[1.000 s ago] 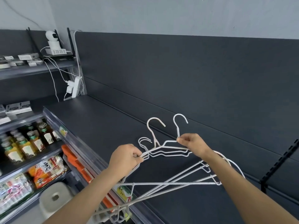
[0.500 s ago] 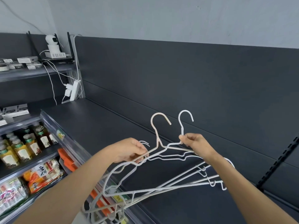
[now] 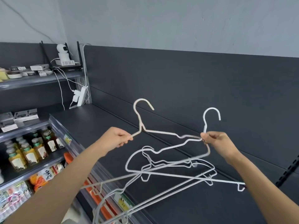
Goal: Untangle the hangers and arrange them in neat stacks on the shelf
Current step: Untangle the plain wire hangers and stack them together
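- L hand clenched on cream hanger shoulder end; R hand pinches white hanger at neck.
- Hands apart, I reckon to pull those two free.
- Tangle dangles below, btwn hands, over shelf.

white coated wire hangers, matt dark metal shelf, glossy plastic bottles

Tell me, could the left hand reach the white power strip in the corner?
Likely not yet: the left hand grips the cream hanger, tangled with the white hanger the right hand pinches. The shelf toward the power strip looks unobstructed.
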`<state>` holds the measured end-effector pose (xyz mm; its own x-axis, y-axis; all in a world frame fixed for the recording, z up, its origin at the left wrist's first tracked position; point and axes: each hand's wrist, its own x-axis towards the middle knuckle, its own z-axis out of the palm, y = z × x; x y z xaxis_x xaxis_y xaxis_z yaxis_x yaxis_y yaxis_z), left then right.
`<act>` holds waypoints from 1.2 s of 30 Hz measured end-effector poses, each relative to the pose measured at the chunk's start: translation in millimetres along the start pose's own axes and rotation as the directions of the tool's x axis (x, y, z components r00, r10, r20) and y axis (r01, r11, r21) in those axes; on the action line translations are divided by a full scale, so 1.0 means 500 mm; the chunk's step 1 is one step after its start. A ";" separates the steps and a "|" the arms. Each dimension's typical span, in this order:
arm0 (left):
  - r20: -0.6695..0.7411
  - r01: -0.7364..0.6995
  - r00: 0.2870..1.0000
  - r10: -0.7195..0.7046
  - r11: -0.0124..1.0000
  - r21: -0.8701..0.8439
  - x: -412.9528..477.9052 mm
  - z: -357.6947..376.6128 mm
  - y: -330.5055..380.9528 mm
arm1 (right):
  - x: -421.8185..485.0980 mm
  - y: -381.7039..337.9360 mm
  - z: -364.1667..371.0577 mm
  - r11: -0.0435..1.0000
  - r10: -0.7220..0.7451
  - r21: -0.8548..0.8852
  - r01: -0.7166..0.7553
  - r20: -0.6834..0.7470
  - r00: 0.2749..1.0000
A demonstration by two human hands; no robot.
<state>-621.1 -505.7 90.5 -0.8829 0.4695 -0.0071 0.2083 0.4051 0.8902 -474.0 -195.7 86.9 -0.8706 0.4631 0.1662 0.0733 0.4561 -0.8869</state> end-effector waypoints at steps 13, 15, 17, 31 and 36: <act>-0.427 0.150 0.890 -0.161 0.987 -0.061 0.166 -0.113 -0.212 | 0.030 -0.008 0.128 0.992 0.090 -0.095 -0.078 0.119 0.989; -0.460 0.213 0.869 -0.182 0.977 0.016 0.192 -0.111 -0.254 | 0.036 0.006 0.155 0.990 0.108 -0.105 -0.096 0.111 0.988; -0.458 0.299 0.859 -0.228 0.950 0.086 0.209 -0.101 -0.286 | 0.042 0.019 0.180 0.984 0.137 -0.125 -0.124 0.097 0.986; 0.195 -0.102 0.979 0.062 0.973 0.206 0.070 0.071 -0.152 | 0.091 0.017 0.280 0.960 0.203 -0.227 -0.163 0.162 0.966; 0.105 -0.192 0.980 0.166 0.924 0.331 0.013 0.125 -0.163 | 0.083 0.008 0.306 0.917 0.192 -0.382 -0.113 0.175 0.966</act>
<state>-617.7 -486.7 -10.4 -0.7869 0.6100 0.0934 0.5014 0.5439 0.6729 -584.3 -290.7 24.4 -0.9117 0.4019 -0.0855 0.3518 0.6561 -0.6676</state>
